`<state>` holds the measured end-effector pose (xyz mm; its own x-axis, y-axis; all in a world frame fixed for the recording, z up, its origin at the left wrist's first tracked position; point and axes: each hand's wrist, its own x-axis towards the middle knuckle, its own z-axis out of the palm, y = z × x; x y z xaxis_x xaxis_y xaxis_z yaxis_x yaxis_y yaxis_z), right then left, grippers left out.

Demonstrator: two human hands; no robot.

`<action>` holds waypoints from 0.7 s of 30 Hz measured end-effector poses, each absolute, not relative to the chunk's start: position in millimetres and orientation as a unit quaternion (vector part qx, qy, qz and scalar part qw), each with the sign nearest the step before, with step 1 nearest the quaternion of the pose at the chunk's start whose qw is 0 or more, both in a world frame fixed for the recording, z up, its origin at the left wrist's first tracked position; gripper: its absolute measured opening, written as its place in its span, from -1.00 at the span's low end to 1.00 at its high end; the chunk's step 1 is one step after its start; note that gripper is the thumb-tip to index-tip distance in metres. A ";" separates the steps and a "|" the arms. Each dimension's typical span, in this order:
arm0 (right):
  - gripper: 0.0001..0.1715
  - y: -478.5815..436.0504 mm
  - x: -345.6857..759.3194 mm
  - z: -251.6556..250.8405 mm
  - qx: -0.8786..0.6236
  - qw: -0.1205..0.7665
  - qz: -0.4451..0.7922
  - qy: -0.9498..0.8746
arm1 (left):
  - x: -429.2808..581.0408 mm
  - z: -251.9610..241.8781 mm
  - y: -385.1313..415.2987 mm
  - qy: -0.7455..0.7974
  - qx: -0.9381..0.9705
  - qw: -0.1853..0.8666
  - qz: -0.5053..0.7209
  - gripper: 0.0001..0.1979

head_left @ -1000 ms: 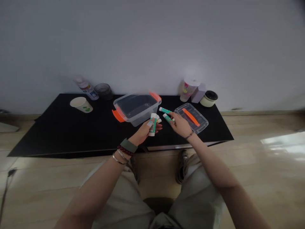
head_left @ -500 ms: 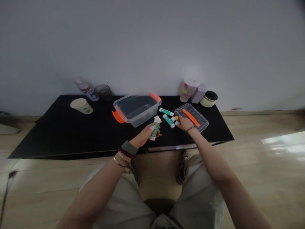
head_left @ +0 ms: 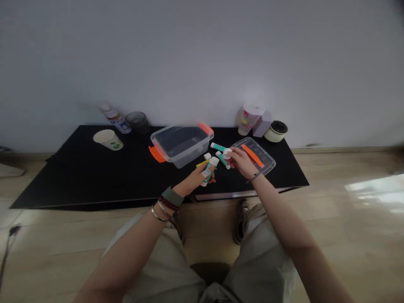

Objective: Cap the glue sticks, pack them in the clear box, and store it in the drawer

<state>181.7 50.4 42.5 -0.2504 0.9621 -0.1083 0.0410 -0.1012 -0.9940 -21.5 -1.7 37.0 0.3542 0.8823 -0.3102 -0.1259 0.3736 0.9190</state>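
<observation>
Two or more glue sticks are in my left hand (head_left: 197, 179), whose fingers are closed round them. The green-and-white glue stick (head_left: 211, 170) points up and away. A thin yellow piece (head_left: 202, 163) sticks out beside it, close to a white cap-like piece (head_left: 207, 155). My right hand (head_left: 240, 161) pinches a small white round-ended piece (head_left: 226, 153) above the black tabletop (head_left: 132, 181); its other end is hidden. Just left of that hand lie two more green-and-white glue sticks, the farther glue stick (head_left: 217, 147) and the nearer glue stick (head_left: 221, 159), partly covered.
A clear plastic box (head_left: 183, 145) with orange latches sits behind my left hand. Its lid (head_left: 268, 162) with an orange handle lies at right. Along the wall stand a spray can (head_left: 116, 120), dark glass (head_left: 138, 122), flowered cup (head_left: 248, 120) and cream jar (head_left: 275, 131). A paper cup (head_left: 109, 140) lies tilted.
My right hand has lifted from beside the lid and moved slightly left, now with a white piece. A yellow piece now shows at my left hand and is gone from beside the lid.
</observation>
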 end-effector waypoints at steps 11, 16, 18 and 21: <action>-0.46 32.1 168.8 55.9 -0.344 0.373 0.554 -0.660 | -29.2 43.5 -8.0 0.386 0.463 0.733 0.315 -0.38; -0.50 28.3 169.7 56.9 -0.321 0.337 0.540 -0.701 | -33.0 48.5 -10.1 0.354 0.417 0.801 0.242 -0.43; -0.50 26.4 170.8 59.1 -0.328 0.343 0.520 -0.710 | -33.0 51.5 -10.9 0.344 0.396 0.821 0.226 -0.46; -0.53 22.2 172.2 65.4 -0.341 0.373 0.459 -0.731 | -32.3 54.3 -11.2 0.322 0.385 0.838 0.216 -0.51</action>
